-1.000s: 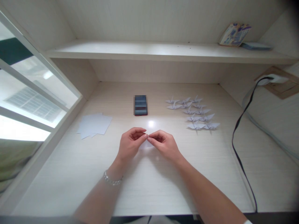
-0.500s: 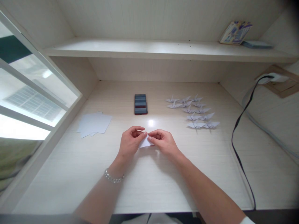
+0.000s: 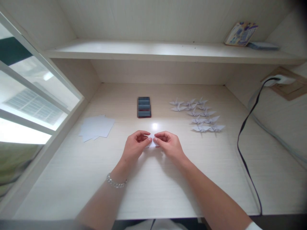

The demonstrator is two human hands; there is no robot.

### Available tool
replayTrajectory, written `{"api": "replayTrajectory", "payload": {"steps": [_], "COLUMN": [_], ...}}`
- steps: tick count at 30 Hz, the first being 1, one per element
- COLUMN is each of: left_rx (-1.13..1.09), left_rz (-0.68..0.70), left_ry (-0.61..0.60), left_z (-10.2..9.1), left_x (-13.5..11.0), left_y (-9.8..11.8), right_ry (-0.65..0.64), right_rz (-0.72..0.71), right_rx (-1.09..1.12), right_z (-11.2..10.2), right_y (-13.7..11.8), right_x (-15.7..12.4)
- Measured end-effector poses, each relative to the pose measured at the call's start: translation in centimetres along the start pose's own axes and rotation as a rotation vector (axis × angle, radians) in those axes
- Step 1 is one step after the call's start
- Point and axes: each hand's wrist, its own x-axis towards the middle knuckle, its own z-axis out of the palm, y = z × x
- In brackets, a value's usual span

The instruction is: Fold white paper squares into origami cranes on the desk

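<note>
A small piece of white paper (image 3: 153,144) is pinched between my two hands above the desk, its middle showing between the thumbs. My left hand (image 3: 136,143), with a silver chain bracelet on the wrist, is closed on the paper's left side. On its right side, my right hand (image 3: 169,143) grips it with thumb and fingers. Much of the paper is hidden behind the fingers. Several folded white paper cranes (image 3: 201,113) stand in rows beyond my right hand. To the left lies a loose pile of white paper sheets (image 3: 97,127).
A dark, pixelated rectangular object (image 3: 144,107) lies on the desk (image 3: 134,201) ahead of my hands. A black cable (image 3: 242,153) runs from the wall socket (image 3: 285,80) down the right side. Overhead is a shelf (image 3: 144,49) holding a colourful box (image 3: 241,33). A window is at left.
My hands have moved slightly apart on the paper, the right thumb shifting right. The paper now shows as a flatter strip between the thumbs. The cranes and pile stay put.
</note>
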Motion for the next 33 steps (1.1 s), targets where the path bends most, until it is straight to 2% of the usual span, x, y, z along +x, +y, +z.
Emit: {"api": "replayTrajectory", "payload": {"steps": [5, 12, 20, 26, 33], "left_rx": [0.005, -0.001, -0.045, -0.099, -0.006], "left_rz": [-0.102, -0.114, -0.099, -0.129, -0.071], "left_ry": [-0.122, -0.117, -0.115, -0.143, -0.144], "left_z": [-0.01, 0.03, 0.18, 0.12, -0.06], "left_x": [-0.13, -0.15, -0.19, -0.21, -0.29], "left_y": [0.14, 0.48, 0.58, 0.59, 0.66], "right_ry": [0.038, 0.036, -0.051, -0.029, -0.059], "right_rz": [-0.071, -0.086, 0.025, 0.029, 0.026], "right_rx": [-0.069, -0.084, 0.007, 0.0, 0.043], "right_z": [-0.2, -0.07, -0.24, -0.34, -0.37], "right_y": [0.04, -0.05, -0.17, -0.12, -0.06], "right_x": [-0.09, -0.17, -0.03, 0.07, 0.03]}}
